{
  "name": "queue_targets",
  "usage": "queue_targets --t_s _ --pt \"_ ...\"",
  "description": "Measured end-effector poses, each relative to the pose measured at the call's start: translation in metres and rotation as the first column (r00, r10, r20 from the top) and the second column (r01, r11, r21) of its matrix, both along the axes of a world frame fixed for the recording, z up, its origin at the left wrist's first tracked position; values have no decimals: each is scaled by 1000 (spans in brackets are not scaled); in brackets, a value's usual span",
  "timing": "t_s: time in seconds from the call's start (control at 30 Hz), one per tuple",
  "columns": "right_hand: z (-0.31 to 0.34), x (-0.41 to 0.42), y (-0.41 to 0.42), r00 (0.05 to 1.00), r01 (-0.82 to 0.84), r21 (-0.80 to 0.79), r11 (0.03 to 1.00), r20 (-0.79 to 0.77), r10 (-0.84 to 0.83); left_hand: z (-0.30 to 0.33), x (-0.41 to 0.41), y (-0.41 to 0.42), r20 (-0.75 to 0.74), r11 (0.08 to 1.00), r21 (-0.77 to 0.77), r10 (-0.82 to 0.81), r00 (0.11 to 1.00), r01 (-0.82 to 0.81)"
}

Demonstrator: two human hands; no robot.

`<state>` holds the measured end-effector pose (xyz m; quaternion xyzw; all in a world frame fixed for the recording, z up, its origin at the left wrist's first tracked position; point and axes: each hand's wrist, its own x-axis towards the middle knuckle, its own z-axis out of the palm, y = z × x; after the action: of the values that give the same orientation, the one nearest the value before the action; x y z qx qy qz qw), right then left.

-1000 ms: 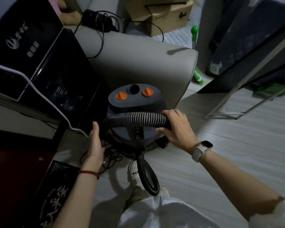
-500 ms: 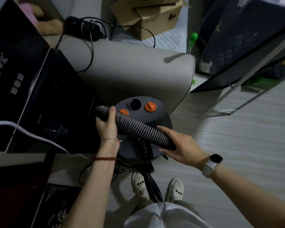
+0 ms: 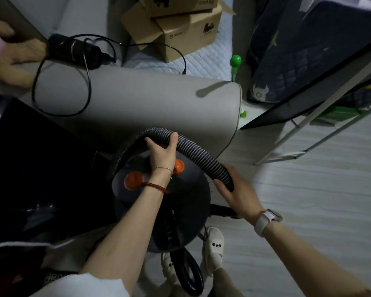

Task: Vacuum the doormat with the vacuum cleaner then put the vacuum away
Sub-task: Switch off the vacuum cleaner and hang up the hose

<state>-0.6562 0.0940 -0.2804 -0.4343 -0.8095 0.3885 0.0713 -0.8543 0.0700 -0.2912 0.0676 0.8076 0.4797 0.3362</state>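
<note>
The left hand (image 3: 162, 154) has its grip wrapped over the top of the grey ribbed vacuum hose (image 3: 193, 151), thumb on one side and fingers curled round the other, right at the crest of the loop. The right hand (image 3: 237, 189) holds the same hose lower down, near its dark end, fingers curled under it and thumb along the top.

Below both hands stands the round dark grey canister vacuum cleaner with two orange knobs (image 3: 159, 202), on the pale plank floor (image 3: 308, 200), tight against the end of the grey upholstered sofa arm (image 3: 137, 99) and beside a glossy black appliance (image 3: 30, 157). A black loop handle (image 3: 187, 273) pokes out between the person's feet.

To my eye this is the putting-away part: the hose looks as if it is being coiled over the canister. No doormat is plainly visible, so I cannot say whether the vacuuming is done.

Of writing, the brown cardboard boxes (image 3: 180, 24) past the sofa carry dark printed marks and a small logo, too blurred to read.
</note>
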Motion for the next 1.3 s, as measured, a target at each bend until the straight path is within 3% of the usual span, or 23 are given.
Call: queue_targets --t_s 0.13,0.23,0.33,0.43,0.57,0.67,0.77,0.9,1.0,1.1,1.2,1.3 --pt "-32 -3 54 998 66 39 997 -1 -66 -35 -4 40 -62 985 -131 -122 991 113" --pt "-56 4 82 998 62 56 997 -20 -61 -52 -11 67 -173 892 -358 -354 919 276" --pt "-77 27 90 999 35 56 998 10 -36 -64 3 86 -132 822 -383 -500 856 421" --pt "-88 61 87 990 97 -33 995 106 -93 -74 39 81 -96 857 -235 -491 866 459" --pt "-87 93 87 971 156 -122 980 201 -129 -71 91 49 -240 906 -125 -424 873 405" --pt "-85 109 81 953 150 -169 974 286 -97 -66 121 23 -149 942 -72 -336 930 329" --pt "-76 119 64 938 126 -140 982 340 -72 -63 144 -2 4 938 -114 -328 945 327" --pt "-56 130 39 940 145 -75 987 321 -113 -59 159 -34 71 930 -112 -345 936 351" --pt "-39 142 11 951 146 -60 988 283 -123 -51 167 -65 -44 928 -107 -364 931 357" --pt "-26 157 -27 948 183 -30 983 272 -168 -43 171 -109 -274 903 -182 -426 863 388" --pt "-16 176 -66 930 261 -3 965 269 -250 -42 173 -161 -412 899 -297 -425 806 323" --pt "-10 196 -98 905 327 -7 945 292 -311 -58 172 -207 -247 820 -464 -483 840 334"
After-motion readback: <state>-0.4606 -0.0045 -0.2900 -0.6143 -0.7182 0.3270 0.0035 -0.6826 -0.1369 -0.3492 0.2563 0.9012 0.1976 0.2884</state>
